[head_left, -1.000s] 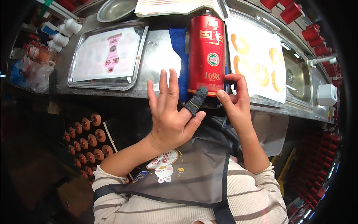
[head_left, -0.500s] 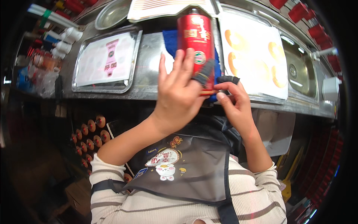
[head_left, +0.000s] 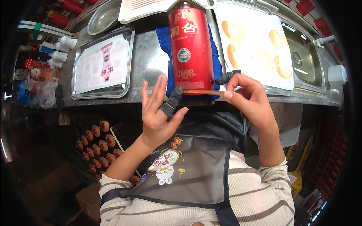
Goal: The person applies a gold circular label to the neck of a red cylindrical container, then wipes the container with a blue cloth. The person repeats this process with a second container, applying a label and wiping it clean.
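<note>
Holding a gold strip (head_left: 213, 92) at the bottom of a red bottle (head_left: 193, 49).
Pinching it between thumb and finger of the right hand (head_left: 253, 100), spreading the left hand (head_left: 156, 116) wide, with a gray finger cover (head_left: 174, 100) by the bottle, on a blue cloth (head_left: 163, 38).

Striped sheet (head_left: 139, 9) cut off by top edge, blue cloth (head_left: 163, 39) partly hidden under bottle (head_left: 190, 45), its lowest print too small to read, strip (head_left: 203, 92) end hidden in right hand (head_left: 250, 100), middle ring (head_left: 263, 59) washed out by glare
</note>
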